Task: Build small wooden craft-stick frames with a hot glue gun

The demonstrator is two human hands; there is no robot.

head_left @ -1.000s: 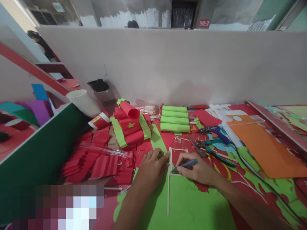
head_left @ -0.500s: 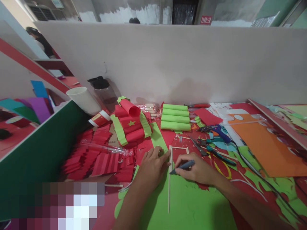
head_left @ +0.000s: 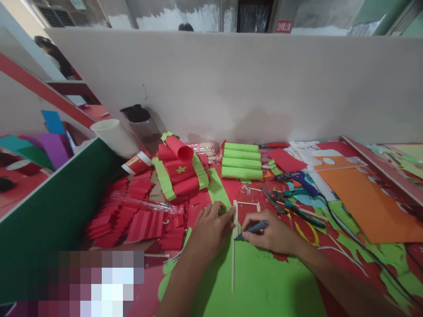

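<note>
My right hand (head_left: 266, 233) is closed round a dark grey-blue pen (head_left: 256, 227), whose tip touches a long thin wooden stick (head_left: 233, 268). This stick lies along the left side of a small wooden stick frame (head_left: 248, 203), on a big sheet of green paper (head_left: 264, 281). My left hand (head_left: 211, 226) rests on the paper, its index finger and thumb pressing the sticks from the left near the frame's upper corner. Part of the frame is hidden behind my right hand.
Red folded paper pieces (head_left: 145, 226) lie left, below a red-and-green paper model (head_left: 181, 169). Green paper rolls (head_left: 242, 163) stand behind. To the right are a blue glue gun (head_left: 300, 179), pliers (head_left: 302, 213), yellow-handled scissors (head_left: 309, 233) and orange card (head_left: 370, 198). A green panel (head_left: 59, 211) borders the left.
Almost nothing differs. Both hands, the pen and the sticks keep their places, and the view has shifted very slightly.
</note>
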